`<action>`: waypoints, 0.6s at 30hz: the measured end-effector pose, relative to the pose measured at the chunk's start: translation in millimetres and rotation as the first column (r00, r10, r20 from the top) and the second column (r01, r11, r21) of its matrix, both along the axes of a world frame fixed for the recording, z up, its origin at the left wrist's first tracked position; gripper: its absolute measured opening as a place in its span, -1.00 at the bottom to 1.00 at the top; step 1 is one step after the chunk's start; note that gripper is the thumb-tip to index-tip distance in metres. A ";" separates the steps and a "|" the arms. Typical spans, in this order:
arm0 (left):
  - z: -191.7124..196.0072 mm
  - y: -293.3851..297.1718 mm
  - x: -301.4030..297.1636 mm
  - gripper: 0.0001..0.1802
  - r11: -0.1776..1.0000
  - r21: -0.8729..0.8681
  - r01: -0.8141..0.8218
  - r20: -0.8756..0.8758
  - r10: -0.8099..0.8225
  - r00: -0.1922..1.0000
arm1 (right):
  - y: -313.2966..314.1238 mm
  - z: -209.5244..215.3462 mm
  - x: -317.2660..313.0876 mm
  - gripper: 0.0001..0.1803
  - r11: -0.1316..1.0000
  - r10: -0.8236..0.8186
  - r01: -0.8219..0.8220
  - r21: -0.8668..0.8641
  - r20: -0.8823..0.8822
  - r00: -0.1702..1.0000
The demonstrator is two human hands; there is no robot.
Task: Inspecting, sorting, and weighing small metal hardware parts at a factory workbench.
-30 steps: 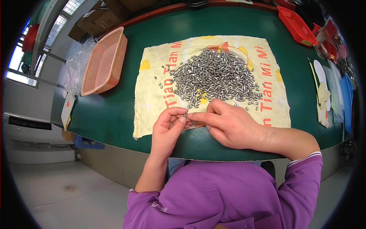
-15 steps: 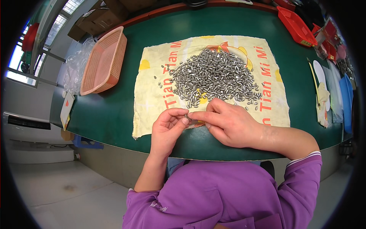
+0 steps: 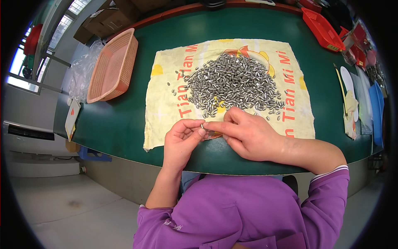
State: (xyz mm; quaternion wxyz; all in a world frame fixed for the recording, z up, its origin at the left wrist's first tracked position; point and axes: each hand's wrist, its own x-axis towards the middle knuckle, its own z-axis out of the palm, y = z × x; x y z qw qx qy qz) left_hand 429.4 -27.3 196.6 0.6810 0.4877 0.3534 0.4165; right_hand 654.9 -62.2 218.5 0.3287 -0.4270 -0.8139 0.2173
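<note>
At the near edge of the yellow sack cloth [image 3: 166,103], left hand [image 3: 179,143] and right hand [image 3: 248,135] pinch one small metal piece [image 3: 204,126]; risk: fumbled grip drops it off the green table [image 3: 124,120].

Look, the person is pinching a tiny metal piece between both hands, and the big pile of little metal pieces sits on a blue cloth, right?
Not quite. The cloth is yellow with red print, not blue, as the head view shows. The rest holds: the left hand and right hand meet on a tiny metal piece, and the pile of little metal pieces lies on that cloth.
</note>
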 end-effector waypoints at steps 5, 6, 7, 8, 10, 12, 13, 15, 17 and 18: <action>-2.4 -2.2 5.2 -0.78 0.999 0.023 -0.046 -0.045 0.047 0.998 | 0.7 -0.8 0.3 -0.44 1.000 0.001 -0.001 -0.003 -0.010 1.000; -3.1 -3.0 6.4 -0.77 0.996 0.058 -0.069 -0.006 0.070 0.998 | 0.7 -1.0 0.5 -0.45 1.000 0.002 -0.002 -0.013 -0.008 1.000; -3.1 -3.1 6.3 -0.77 0.996 0.050 -0.075 -0.043 0.077 0.996 | 0.7 -1.1 0.7 -0.46 1.000 0.003 -0.003 -0.023 -0.005 1.000; -3.0 -3.0 5.9 -0.77 0.996 0.059 -0.061 -0.036 0.063 0.997 | 0.7 -1.2 0.7 -0.46 1.000 0.003 -0.003 -0.023 -0.004 1.000; -2.8 -2.5 4.2 -0.77 0.997 0.069 -0.046 -0.028 0.048 0.998 | 0.2 -1.2 0.7 -0.49 0.999 0.005 -0.006 -0.045 -0.011 1.000; -1.9 -1.8 1.6 -0.77 0.993 0.062 -0.096 0.001 0.096 0.995 | -1.5 -0.6 1.5 -0.50 0.998 -0.003 0.002 -0.056 -0.010 1.000; -1.2 -2.4 0.3 -0.77 0.994 0.057 -0.097 -0.011 0.098 0.995 | -2.1 -0.3 2.0 -0.51 0.998 -0.004 0.003 -0.059 -0.017 1.000; 0.7 -5.7 -1.6 -0.79 0.986 0.088 -0.142 0.014 0.142 0.990 | -2.3 0.1 3.0 -0.52 0.996 -0.008 0.010 -0.093 0.020 1.000; 2.6 -10.4 -1.5 -0.80 0.976 0.152 -0.153 -0.077 0.166 0.983 | -2.2 0.5 3.4 -0.52 0.993 -0.005 0.010 -0.121 0.044 0.999; 3.7 -12.4 -1.2 -0.82 0.961 0.224 -0.162 -0.146 0.197 0.970 | -2.3 0.9 3.3 -0.53 0.991 0.003 0.006 -0.131 0.065 0.998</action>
